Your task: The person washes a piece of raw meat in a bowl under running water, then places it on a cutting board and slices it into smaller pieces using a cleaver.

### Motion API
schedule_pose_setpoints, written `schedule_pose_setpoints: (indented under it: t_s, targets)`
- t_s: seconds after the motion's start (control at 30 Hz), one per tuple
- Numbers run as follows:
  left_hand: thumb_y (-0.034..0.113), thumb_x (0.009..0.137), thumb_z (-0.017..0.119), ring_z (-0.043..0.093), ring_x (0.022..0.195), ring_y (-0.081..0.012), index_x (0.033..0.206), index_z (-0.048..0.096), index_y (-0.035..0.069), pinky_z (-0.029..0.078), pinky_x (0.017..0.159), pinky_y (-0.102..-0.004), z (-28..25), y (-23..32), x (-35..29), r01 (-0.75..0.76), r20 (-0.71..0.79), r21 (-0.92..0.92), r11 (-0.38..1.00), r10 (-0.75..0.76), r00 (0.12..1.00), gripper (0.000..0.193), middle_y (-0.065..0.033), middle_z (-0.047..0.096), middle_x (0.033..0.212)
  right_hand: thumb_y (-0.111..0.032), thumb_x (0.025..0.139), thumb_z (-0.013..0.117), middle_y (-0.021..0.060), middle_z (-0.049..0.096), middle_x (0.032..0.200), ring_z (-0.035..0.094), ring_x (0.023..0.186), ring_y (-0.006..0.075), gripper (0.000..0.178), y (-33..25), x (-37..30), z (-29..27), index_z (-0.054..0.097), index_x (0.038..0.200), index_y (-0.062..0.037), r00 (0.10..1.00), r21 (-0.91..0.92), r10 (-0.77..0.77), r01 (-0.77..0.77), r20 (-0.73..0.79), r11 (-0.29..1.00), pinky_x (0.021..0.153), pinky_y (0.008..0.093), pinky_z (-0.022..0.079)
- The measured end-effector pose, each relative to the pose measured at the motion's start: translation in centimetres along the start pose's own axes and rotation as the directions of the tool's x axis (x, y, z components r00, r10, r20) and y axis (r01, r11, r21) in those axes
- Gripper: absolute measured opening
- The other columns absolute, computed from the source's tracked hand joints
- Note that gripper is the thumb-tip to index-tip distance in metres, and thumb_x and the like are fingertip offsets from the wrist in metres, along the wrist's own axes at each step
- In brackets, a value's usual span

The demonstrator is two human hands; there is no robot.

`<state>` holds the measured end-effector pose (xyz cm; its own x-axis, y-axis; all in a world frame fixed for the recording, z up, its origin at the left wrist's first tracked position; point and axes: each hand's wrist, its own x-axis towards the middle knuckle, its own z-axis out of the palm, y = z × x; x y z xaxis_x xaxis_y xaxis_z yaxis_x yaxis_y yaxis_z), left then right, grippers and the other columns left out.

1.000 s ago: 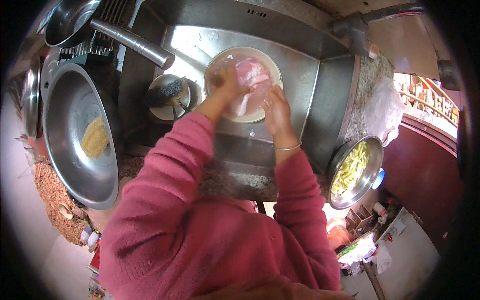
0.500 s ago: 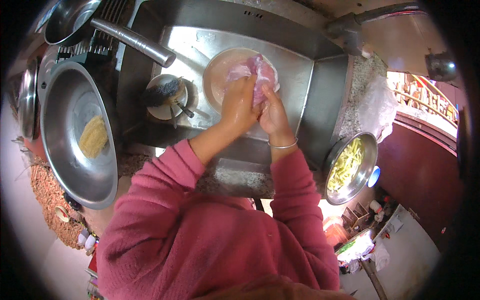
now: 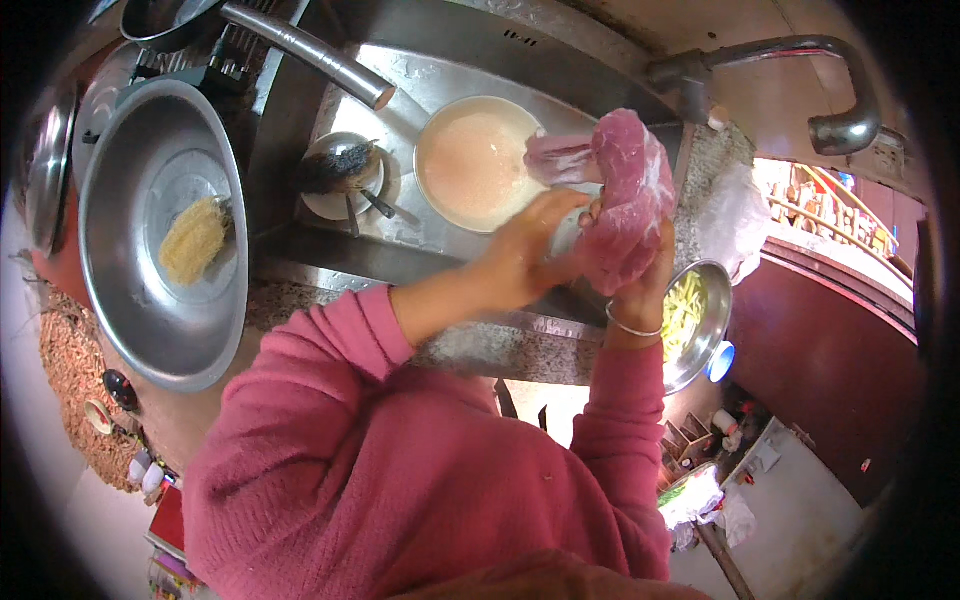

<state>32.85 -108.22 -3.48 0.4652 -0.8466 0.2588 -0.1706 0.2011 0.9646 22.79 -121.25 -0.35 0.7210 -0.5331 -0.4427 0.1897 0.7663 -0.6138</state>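
Note:
A folded slab of raw pink meat (image 3: 628, 200) with white streaks is up over the sink's right side. My right hand (image 3: 648, 275) holds it from below and the right, its fingers partly hidden behind the meat. My left hand (image 3: 525, 250), a little blurred, grips its near left side with fingers and thumb, and a gap shows in between. One flap of the meat hangs left toward a pale round basin (image 3: 470, 185) of cloudy pinkish water. That basin stands in the steel sink (image 3: 400, 240).
Left of the basin, a small bowl (image 3: 365, 200) holds a dark-bristled brush (image 3: 335, 168). A large steel basin (image 3: 150, 330) with a tan scrubber (image 3: 195, 240) stands at left. A metal handle (image 3: 315, 55) juts over the sink. Right are a bowl of cut pale-green vegetables (image 3: 682, 318) and a faucet (image 3: 845, 130).
Both hands have lifted the meat out of the basin and carried it right and nearer to me. The cloudy water in the basin is now uncovered. My view has shifted slightly.

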Motion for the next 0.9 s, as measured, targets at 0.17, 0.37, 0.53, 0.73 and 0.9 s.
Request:
schedule_pose_setpoints:
  t_s: [0.17,0.37,0.53,0.73,0.9]
  targets:
    - [0.023,0.073,0.057,0.044,0.102,-0.0309,0.111,0.041,0.001,0.037,0.085,-0.0363,-6.2,-6.5,1.2,0.419,-0.362,0.540,0.730,-0.247,0.899,0.046,-0.0166,0.047,0.109,-0.038,0.076,0.043,0.0124,0.049,0.084,0.046,0.071,0.0227,0.050,-0.7,-2.0,0.7,0.041,0.106,0.0019,0.983,0.037,-0.080,0.075,0.167,0.997,0.067,0.0340,0.038]
    - [0.026,0.074,0.050,0.055,0.088,-0.0291,0.093,0.056,0.004,0.044,0.074,-0.0372,-10.5,-11.9,2.5,0.554,-0.302,0.822,0.134,-0.722,0.622,0.029,-0.0163,0.057,0.094,-0.034,0.077,0.043,0.0117,0.049,0.084,0.046,0.069,0.0214,0.045,-3.5,-5.2,2.4,0.041,0.106,0.0008,0.959,0.030,-0.237,0.235,0.156,0.972,0.066,0.0339,0.038]
    - [0.028,0.069,0.051,0.057,0.079,-0.0315,0.080,0.060,0.006,0.046,0.068,-0.0363,-9.7,-10.7,4.3,0.472,-0.244,0.834,0.286,-0.576,0.780,0.027,-0.0145,0.059,0.086,-0.037,0.073,0.049,0.0166,0.052,0.087,0.051,0.075,0.0272,0.050,-4.6,-6.9,2.2,0.043,0.104,0.0020,0.941,-0.036,-0.331,0.329,-0.069,0.944,0.066,0.0364,0.044]
    - [0.012,0.067,0.051,0.055,0.073,-0.0283,0.071,0.059,0.003,0.048,0.059,-0.0353,-6.4,-7.7,6.9,0.099,-0.041,0.956,0.275,-0.209,0.977,0.013,-0.0137,0.053,0.083,-0.039,0.072,0.051,0.0196,0.053,0.089,0.054,0.077,0.0301,0.054,-4.8,-8.5,0.6,0.042,0.105,0.0032,0.948,0.070,-0.312,0.308,0.062,0.949,0.066,0.0373,0.046]
    - [0.008,0.064,0.052,0.053,0.073,-0.0241,0.066,0.057,0.000,0.048,0.050,-0.0314,-5.1,-4.7,8.2,-0.267,0.265,0.963,0.041,0.045,0.963,0.009,-0.0106,0.048,0.080,-0.039,0.073,0.050,0.0199,0.053,0.090,0.055,0.079,0.0305,0.055,-5.2,-9.7,0.2,0.041,0.106,0.0037,0.932,0.030,-0.337,0.336,0.132,0.941,0.066,0.0376,0.047]
